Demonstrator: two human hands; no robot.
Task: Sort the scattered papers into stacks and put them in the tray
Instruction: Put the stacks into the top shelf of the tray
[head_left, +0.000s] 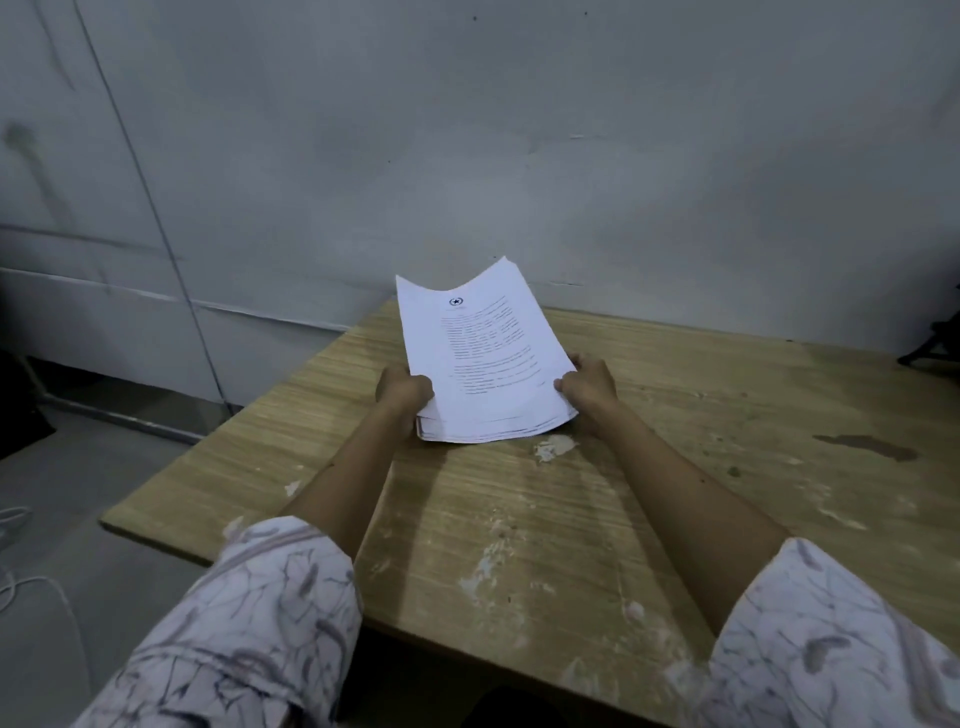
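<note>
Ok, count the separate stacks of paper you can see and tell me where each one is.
1. The paper stack is held over the far part of the wooden table, left hand gripping its left edge, right hand its right. No tray or loose sheets show.

Left grip (404, 391), right grip (588, 383) curled.

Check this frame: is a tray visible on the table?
No, the table shows only the paper stack, held at its near corners by the left hand and right hand.
</note>
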